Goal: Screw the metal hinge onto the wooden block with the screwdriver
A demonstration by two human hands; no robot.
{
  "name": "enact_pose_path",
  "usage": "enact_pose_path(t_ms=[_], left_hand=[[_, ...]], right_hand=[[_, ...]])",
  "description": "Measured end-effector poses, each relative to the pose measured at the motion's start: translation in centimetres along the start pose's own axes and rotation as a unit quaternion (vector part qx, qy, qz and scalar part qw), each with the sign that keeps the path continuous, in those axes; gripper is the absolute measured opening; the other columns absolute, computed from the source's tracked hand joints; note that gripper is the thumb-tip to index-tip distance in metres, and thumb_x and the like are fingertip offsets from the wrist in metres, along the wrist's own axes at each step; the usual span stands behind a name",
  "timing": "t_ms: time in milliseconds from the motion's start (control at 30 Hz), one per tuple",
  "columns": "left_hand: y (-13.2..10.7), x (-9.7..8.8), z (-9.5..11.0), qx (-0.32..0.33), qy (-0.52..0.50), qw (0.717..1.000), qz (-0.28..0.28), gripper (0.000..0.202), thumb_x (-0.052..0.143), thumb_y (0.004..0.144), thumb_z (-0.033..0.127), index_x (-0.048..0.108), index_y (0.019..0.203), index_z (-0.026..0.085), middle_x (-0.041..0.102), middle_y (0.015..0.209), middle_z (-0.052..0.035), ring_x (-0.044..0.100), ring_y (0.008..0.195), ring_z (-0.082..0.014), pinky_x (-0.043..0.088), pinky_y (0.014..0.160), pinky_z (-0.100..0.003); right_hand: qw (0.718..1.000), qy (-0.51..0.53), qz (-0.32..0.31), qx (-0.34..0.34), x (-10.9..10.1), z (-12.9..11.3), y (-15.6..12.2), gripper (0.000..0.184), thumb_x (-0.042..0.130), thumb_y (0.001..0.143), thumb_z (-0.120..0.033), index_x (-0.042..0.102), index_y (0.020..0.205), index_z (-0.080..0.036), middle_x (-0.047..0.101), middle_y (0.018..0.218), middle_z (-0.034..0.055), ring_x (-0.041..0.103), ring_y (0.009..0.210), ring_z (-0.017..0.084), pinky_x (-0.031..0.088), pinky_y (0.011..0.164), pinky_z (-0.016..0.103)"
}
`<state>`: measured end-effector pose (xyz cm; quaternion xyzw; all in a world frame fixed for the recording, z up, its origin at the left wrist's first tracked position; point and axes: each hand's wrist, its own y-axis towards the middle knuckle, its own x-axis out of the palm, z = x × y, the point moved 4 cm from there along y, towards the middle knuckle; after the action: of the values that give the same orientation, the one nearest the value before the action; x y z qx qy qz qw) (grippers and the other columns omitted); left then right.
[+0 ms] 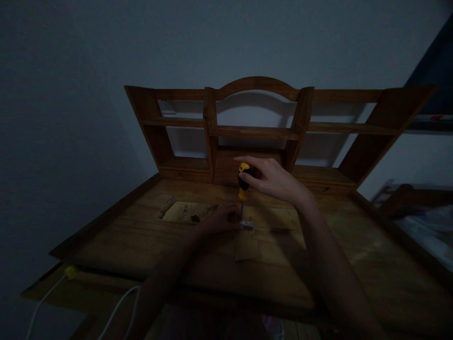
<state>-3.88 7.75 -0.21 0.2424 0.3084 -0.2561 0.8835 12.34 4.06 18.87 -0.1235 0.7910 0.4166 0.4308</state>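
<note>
My right hand (264,175) is closed around the yellow and black handle of a screwdriver (243,192). The screwdriver stands nearly upright, its shaft pointing down at a small metal piece (247,225) on the wooden desk (141,241). My left hand (226,218) lies low beside the shaft's tip, fingers closed against the left end of the metal piece. Dim light hides exactly what its fingertips pinch. Under and in front of the metal piece is a flat brown piece (247,250), perhaps cardboard or thin wood.
A wooden shelf unit (253,132) stands along the desk's back, against the wall. Left of my hands lies a pale, rough-edged board or recess (187,211), with a thin metal item (167,200) near it. A white cable (118,302) hangs at the front left.
</note>
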Motion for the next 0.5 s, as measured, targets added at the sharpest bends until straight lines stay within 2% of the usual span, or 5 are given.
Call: enact_pose_path(t_ms=[267,500], left_hand=[[0.09,0.27,-0.62,0.016,0.008,1.0,-0.007,0.033,0.076,0.077,0.044,0.066,0.098,0.021,0.065,0.107,-0.0042,0.06,0.098,-0.0209,0.047,0.087,-0.034],[0.13,0.22,-0.43,0.039,0.01,0.999,-0.004,0.026,0.075,0.079,0.04,0.064,0.092,0.02,0.064,0.106,-0.0044,0.059,0.096,-0.0192,0.047,0.086,-0.033]], right_hand=[[1.0,0.006,0.0,-0.011,0.09,-0.08,0.01,0.041,0.06,0.093,-0.034,0.061,0.132,-0.023,0.072,0.098,0.0031,0.065,0.081,0.017,0.043,0.074,0.027],[1.0,-0.003,0.001,-0.008,0.08,-0.1,-0.01,0.04,0.059,0.093,-0.036,0.061,0.131,-0.023,0.072,0.095,0.0032,0.064,0.079,0.017,0.043,0.073,0.027]])
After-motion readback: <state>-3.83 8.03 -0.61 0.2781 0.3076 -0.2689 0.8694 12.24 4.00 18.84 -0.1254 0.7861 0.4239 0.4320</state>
